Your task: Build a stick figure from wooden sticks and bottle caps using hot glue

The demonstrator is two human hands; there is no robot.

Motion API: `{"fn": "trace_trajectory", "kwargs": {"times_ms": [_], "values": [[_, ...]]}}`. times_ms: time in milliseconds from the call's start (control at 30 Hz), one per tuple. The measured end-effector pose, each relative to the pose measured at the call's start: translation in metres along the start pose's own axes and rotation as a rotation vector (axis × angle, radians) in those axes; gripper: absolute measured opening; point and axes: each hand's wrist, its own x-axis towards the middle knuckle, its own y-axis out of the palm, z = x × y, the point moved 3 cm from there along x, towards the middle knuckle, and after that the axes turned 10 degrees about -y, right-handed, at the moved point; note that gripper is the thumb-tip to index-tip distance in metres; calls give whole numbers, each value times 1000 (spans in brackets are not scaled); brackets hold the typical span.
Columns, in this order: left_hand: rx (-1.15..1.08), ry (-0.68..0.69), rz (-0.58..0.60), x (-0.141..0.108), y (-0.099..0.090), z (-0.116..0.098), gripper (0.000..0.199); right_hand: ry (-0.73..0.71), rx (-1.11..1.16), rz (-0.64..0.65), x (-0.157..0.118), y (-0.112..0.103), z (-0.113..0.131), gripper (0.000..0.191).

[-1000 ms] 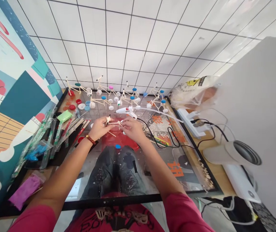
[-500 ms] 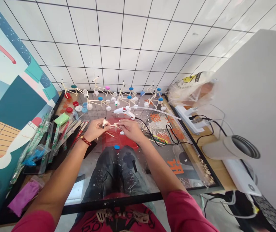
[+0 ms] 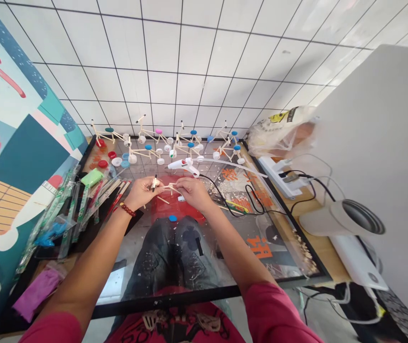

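Note:
My left hand [image 3: 142,191] is closed on a small model tricycle frame [image 3: 170,186] of pale wooden sticks, at its end with a black-tipped handlebar [image 3: 154,183]. Fingers of my right hand [image 3: 192,191] pinch the other end of this frame, which is held above a red mat [image 3: 161,209]. On the mat below lies a loose stick [image 3: 163,200], with a small white piece [image 3: 180,198] beside it. A blue bottle cap [image 3: 173,218] rests nearer to me. Just beyond my hands lies a white glue gun [image 3: 184,165]. My fingers partly hide the frame's joints.
Several finished stick tricycles [image 3: 148,147] with cap wheels line the back. Loose caps [image 3: 102,164] and packed sticks [image 3: 78,205] lie left. The glue gun's black cord [image 3: 221,194] runs right toward a power strip [image 3: 280,176]. A grey-white cup [image 3: 340,216] lies at the right.
Both hands keep their hold on the stick frame and have barely moved. The view has shifted very slightly.

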Motion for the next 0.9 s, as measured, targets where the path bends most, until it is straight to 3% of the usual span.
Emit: {"fn": "trace_trajectory", "kwargs": {"times_ms": [633, 900], "values": [[13, 45, 11, 1, -1, 0, 35, -16, -5, -9, -1, 1, -3, 24], [-4, 31, 5, 3, 3, 9, 32, -32, -10, 9, 0, -7, 10, 18]]}}
